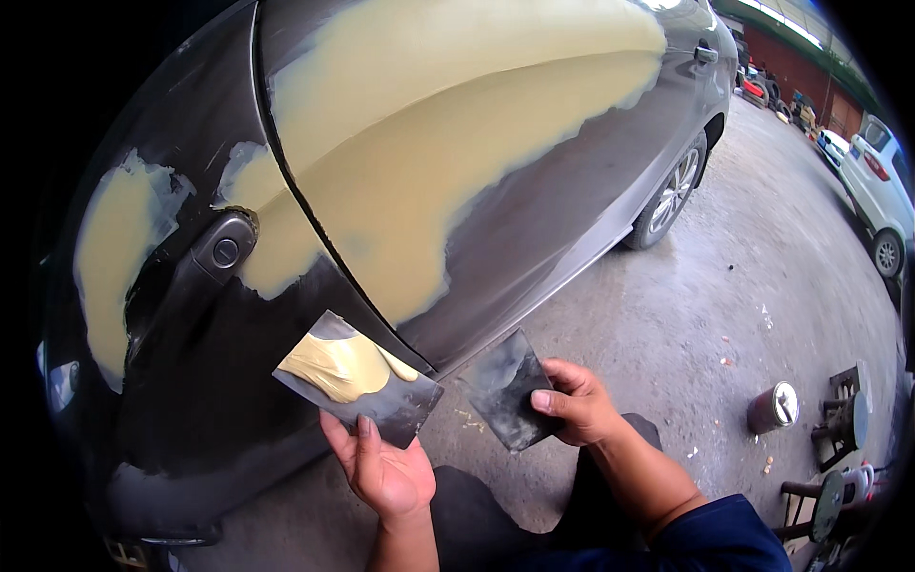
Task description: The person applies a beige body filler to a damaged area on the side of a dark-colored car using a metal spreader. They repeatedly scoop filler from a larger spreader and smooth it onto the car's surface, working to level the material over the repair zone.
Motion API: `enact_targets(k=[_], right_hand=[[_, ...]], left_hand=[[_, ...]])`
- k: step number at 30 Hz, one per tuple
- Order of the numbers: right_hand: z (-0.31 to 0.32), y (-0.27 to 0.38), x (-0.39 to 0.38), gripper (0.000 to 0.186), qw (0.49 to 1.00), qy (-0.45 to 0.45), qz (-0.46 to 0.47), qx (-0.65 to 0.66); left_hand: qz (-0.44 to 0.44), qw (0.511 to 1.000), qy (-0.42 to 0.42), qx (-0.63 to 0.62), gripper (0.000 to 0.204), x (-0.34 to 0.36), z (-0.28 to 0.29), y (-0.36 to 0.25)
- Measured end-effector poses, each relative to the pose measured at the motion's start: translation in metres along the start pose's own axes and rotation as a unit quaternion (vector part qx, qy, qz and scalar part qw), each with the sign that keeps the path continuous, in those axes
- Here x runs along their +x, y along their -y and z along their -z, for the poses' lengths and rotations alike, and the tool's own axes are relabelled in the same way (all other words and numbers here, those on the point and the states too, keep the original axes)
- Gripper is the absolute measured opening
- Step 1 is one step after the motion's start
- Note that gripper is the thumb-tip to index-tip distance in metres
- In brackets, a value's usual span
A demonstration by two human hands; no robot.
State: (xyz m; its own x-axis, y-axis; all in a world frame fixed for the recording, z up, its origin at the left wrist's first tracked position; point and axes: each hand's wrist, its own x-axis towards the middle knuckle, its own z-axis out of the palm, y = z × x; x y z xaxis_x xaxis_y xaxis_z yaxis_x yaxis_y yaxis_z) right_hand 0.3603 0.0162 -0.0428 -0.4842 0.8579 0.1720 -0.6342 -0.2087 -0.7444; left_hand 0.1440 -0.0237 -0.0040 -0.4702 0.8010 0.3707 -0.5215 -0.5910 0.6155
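My left hand (389, 477) grips the lower edge of a flat dark plate (405, 408), tilted, with a thick mound of pale yellow body filler (335, 366) on it. To its right, my right hand (583, 405) pinches a dark, flat rectangular spreader (513, 405), thumb on its face and fingers behind; greyish residue marks it. Plate and spreader are apart. Beyond them stands a dark grey car door (558, 205) with a broad smooth patch of yellow filler (396, 191). More filler surrounds the door handle (225, 252) on the adjoining door, across a dark gap.
A car wheel (675, 194) stands at the far right end of the car. On the concrete floor (658, 315) are a metal can (773, 408) and two small stools (844, 424). A white car (879, 172) is parked at the far right.
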Motion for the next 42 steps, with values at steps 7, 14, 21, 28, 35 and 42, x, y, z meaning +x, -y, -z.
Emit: enact_targets(k=[7,14,21,28,35,42], right_hand=[[-0.028,-0.005,0.018,0.040,0.991,0.008,-0.028,-0.128],[-0.034,0.038,0.031,0.047,0.996,0.036,0.043,-0.072],[-0.053,0.072,0.043,0.049,0.836,0.290,0.225,-0.408],[-0.019,0.072,0.053,0.049,0.671,0.202,0.146,-0.698],[-0.051,0.053,0.030,0.053,0.595,0.012,0.340,-0.728],[-0.052,0.028,0.033,0.041,0.546,0.052,0.327,-0.770]], left_hand=[[0.065,0.970,0.236,-0.001,0.050,-0.007,0.009,0.003],[-0.062,0.771,0.372,0.514,0.034,0.007,0.032,-0.006],[0.190,0.951,0.238,0.049,0.038,0.010,0.070,0.008],[0.179,0.957,0.227,-0.017,0.041,0.002,0.054,0.001],[0.139,0.982,0.114,0.049,0.049,0.010,0.017,-0.010],[0.053,0.969,0.154,0.183,0.047,0.004,0.013,-0.001]])
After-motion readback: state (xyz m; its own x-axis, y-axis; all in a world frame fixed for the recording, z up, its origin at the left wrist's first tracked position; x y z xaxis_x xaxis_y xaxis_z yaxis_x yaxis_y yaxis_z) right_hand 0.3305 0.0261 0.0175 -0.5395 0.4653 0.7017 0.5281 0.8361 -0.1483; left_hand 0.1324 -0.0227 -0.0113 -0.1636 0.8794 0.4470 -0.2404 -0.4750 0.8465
